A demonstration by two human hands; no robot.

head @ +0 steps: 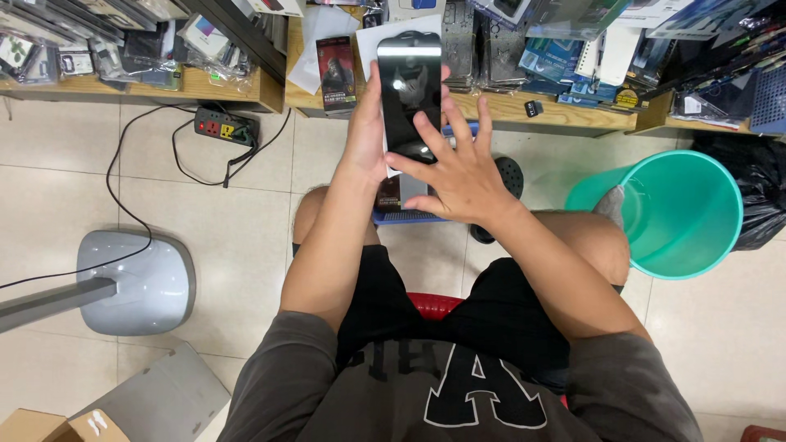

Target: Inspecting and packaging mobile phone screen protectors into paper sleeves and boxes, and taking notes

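Left hand [366,135] raised, fingers gripping a dark glossy phone [408,94] (upright, screen facing up), right hand [458,172] spread open, fingertips on its lower end

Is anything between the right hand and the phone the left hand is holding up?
Nothing visible. The right hand already rests its fingertips on the dark screen of the phone, which the left hand holds from the left edge. No other thing lies over the glass.
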